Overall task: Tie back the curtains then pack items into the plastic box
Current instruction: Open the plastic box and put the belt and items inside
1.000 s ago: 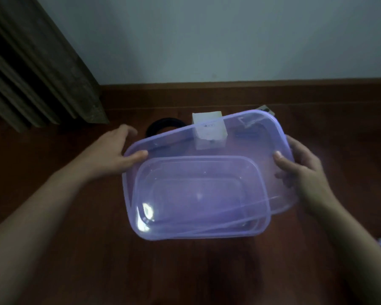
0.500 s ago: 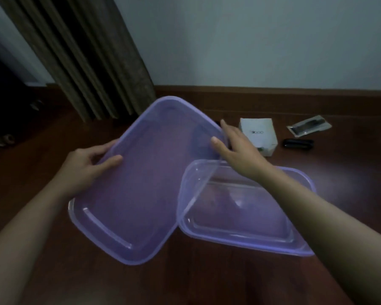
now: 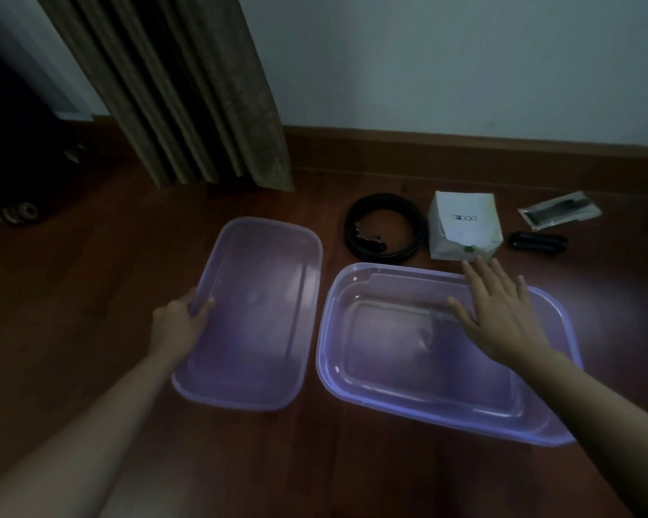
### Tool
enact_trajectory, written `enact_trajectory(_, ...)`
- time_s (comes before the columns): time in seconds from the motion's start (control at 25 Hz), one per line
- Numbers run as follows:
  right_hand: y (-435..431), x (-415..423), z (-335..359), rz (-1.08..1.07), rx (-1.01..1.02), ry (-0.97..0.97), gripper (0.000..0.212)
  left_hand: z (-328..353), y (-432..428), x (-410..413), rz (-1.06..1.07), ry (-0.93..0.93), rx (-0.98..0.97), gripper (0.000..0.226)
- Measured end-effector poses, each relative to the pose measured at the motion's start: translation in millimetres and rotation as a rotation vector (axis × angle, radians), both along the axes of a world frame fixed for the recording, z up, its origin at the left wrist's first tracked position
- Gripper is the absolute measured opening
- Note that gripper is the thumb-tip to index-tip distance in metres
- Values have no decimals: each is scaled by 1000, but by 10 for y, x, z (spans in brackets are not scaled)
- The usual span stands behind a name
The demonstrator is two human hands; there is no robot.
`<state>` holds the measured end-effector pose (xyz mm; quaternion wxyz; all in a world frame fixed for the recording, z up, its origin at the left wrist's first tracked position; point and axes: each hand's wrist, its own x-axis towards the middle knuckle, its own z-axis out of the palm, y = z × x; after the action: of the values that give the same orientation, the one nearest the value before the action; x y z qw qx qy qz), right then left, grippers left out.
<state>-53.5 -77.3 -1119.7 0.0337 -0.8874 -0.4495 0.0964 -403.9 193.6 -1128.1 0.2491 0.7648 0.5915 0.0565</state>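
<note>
Head view puts us over the floor [image 3: 90, 293] with the plastic box [image 3: 352, 383] open at lower right and its lid [image 3: 262, 312] lying just beside it on the left.

What worries us is the reach. Our right hand [image 3: 502, 319] hangs above the box's far right corner, and the forearm crosses the near rim. If it drops low on the way to the white carton [image 3: 464, 222], it could catch that rim and drag the light box. The carton's near corner looks crumpled, so a one-sided grab might tip or crush it. The coiled belt [image 3: 384, 228] could spring loose when lifted.

The right fingers [image 3: 476, 278] are straight and spread and hold nothing. Their tips come right up to the carton's near edge, though we cannot tell whether they touch it. Our left hand [image 3: 182, 323] grips the lid's left edge, thumb on top and the other fingers curled under. The box itself lies beneath the right palm, not held.
</note>
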Motion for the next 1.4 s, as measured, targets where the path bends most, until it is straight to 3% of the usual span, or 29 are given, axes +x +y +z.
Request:
enact_trajectory(0.24, -260, 142, -32, -61, 4, -78, 85, -185, 114, 209, -14, 99, 41, 38)
enact_trajectory(0.36, -395, 249, 47, -176, 47, -88, 80, -161, 91, 337, 29, 143, 96, 47)
enact_trajectory(0.52, -569, 352, 93, -267, 110, 10, 67, 84, -119, 987, -122, -50, 310, 50)
enact_trajectory(0.64, -611, 362, 4, -301, 131, 205, 62, 303, -268, 1769, -201, -158, 190, 48)
enact_trajectory(0.72, -616, 362, -33, -330, 194, 235, 62, 353, -272, 2223, -257, -155, 57, 52)
enact_trajectory(0.84, -630, 367, -24, -371, 268, 232, 64, 289, -186, 2637, -655, 63, -36, 71)
enact_trajectory(0.92, -635, 362, -44, -369, 307, 235, 65, 206, -74, 2723, -808, 297, -122, 85)
enact_trajectory(1.0, -649, 383, -72, -369, 330, 241, 66, 85, 0, 2751, -960, 585, 66, 86)
enact_trajectory(1.08, -659, 403, -99, -365, 323, 233, 68, -16, 0, 2727, -1096, 733, 350, 74)
enact_trajectory(1.24, -661, 393, -108, -366, 320, 234, 68, -116, -57, 2686, -1131, 538, 444, 41)
enact_trajectory(1.4, -648, 393, -80, -432, 379, 282, 65, 49, -57, 2551, -1146, 378, 502, 32)
